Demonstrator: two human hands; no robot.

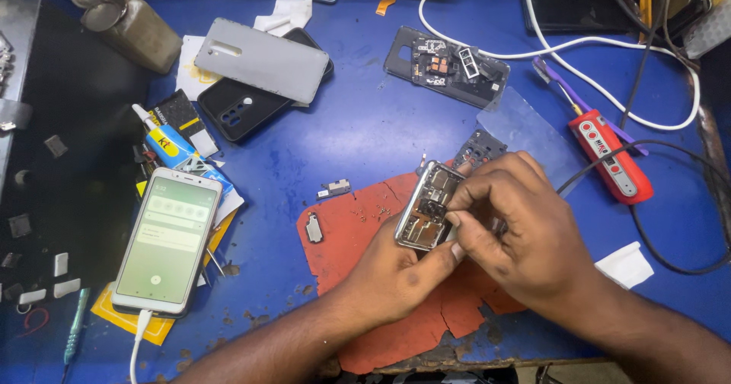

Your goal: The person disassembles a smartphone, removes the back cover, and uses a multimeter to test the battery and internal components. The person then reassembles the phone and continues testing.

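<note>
I hold the opened phone (pixel 428 215) over the red mat (pixel 358 232) mid-bench, left hand (pixel 396 274) gripping its near edge, right hand (pixel 518 228) fingers pinching inside it; a slip could, I judge, tear something or scatter loose screws.

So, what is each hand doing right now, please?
Left hand: closed, holding the opened phone from below.
Right hand: fingertips pinched on the phone's inner side.
</note>
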